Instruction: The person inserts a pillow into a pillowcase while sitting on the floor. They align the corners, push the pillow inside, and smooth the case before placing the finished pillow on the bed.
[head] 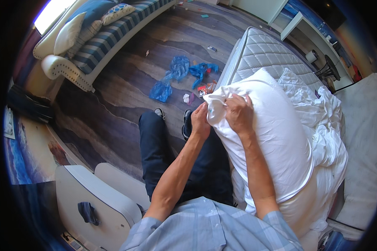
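A white pillow in a white pillowcase [276, 125] leans on the bed beside my right leg. My left hand [201, 120] grips the edge of the case at the pillow's near left corner. On top of that corner, my right hand [239, 113] has its fingers curled on the fabric, a short way right of the left hand. Between the hands the cloth is gathered into folds. Part of the right hand's fingertips is hidden in the cloth. Crumpled white sheets [326, 125] lie just right of the pillow.
A bare quilted mattress [264, 56] extends beyond the pillow. Blue plastic bags [161, 91], a red packet [202, 90] and crumpled tissue [186, 98] litter the floor. A striped sofa [103, 47] stands at the upper left. Near my left elbow is a white headboard-like piece [91, 188] with a dark cloth [88, 213].
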`<control>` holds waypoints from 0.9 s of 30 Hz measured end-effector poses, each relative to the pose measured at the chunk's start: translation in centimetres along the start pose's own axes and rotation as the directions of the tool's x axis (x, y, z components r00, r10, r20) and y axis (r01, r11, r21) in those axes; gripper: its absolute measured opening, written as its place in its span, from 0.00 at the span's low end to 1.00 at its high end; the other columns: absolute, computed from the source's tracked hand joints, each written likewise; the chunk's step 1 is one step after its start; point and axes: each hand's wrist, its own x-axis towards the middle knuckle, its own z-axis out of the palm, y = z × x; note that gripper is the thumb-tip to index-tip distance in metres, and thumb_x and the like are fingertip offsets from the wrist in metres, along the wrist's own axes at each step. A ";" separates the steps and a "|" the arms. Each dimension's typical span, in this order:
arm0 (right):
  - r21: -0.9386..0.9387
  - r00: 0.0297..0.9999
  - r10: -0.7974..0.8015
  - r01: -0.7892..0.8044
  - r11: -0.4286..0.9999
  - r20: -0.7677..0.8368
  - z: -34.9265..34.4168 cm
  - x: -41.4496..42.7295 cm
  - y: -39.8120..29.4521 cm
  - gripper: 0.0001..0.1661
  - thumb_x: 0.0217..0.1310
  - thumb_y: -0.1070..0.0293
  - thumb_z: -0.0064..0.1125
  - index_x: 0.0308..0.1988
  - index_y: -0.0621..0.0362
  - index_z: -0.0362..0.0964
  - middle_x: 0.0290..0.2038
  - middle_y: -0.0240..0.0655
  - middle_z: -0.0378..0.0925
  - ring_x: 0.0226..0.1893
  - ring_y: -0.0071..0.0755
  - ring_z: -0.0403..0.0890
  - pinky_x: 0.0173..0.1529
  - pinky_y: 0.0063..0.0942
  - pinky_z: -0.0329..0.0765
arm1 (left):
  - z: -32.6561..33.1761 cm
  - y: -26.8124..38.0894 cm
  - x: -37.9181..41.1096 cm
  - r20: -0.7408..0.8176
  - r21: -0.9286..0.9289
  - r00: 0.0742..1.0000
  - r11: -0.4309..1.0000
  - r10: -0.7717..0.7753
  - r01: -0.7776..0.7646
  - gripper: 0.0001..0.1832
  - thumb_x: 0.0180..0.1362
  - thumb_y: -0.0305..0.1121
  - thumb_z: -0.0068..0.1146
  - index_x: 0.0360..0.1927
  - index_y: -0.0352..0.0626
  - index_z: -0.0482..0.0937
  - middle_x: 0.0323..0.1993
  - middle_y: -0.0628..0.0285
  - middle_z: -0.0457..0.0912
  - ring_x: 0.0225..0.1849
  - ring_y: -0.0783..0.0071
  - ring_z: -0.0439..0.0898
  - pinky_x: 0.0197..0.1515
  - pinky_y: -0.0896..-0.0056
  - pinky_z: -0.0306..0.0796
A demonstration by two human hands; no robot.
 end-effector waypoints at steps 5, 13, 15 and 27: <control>0.203 0.986 0.138 -0.117 0.972 -0.093 1.4 -0.1 1.1 0.05 0.60 0.71 0.60 0.35 0.58 0.81 0.40 0.41 0.85 0.51 0.43 0.83 0.66 0.53 0.65 | 0.7 1.1 -3.2 0.017 0.235 0.997 0.969 -0.078 0.072 0.19 0.68 0.32 0.56 0.56 0.27 0.78 0.52 0.60 0.81 0.51 0.76 0.79 0.56 0.76 0.69; 0.285 0.982 0.160 -0.125 0.950 -0.101 1.4 0.2 0.7 0.05 0.60 0.74 0.60 0.36 0.60 0.82 0.41 0.41 0.86 0.50 0.45 0.83 0.65 0.49 0.67 | -0.7 -1.6 -2.3 -0.061 0.621 0.994 0.783 0.092 -0.034 0.16 0.67 0.38 0.61 0.43 0.30 0.86 0.61 0.63 0.73 0.48 0.80 0.72 0.44 0.75 0.69; 0.286 0.981 0.165 -0.129 0.949 -0.106 1.1 0.1 0.6 0.06 0.60 0.73 0.60 0.36 0.61 0.82 0.41 0.41 0.86 0.49 0.45 0.83 0.64 0.48 0.68 | -0.6 -1.7 -1.9 -0.042 0.691 0.992 0.720 0.122 -0.059 0.16 0.66 0.38 0.62 0.44 0.31 0.85 0.60 0.64 0.73 0.48 0.79 0.72 0.44 0.75 0.69; 0.164 0.976 0.012 -0.048 0.985 0.216 -2.2 4.8 1.2 0.27 0.49 0.65 0.70 0.53 0.56 0.79 0.56 0.39 0.80 0.59 0.48 0.76 0.65 0.43 0.69 | 1.1 0.1 -1.5 0.119 0.237 0.967 0.939 0.227 -0.250 0.13 0.68 0.27 0.55 0.47 0.27 0.83 0.65 0.63 0.66 0.62 0.77 0.68 0.59 0.73 0.65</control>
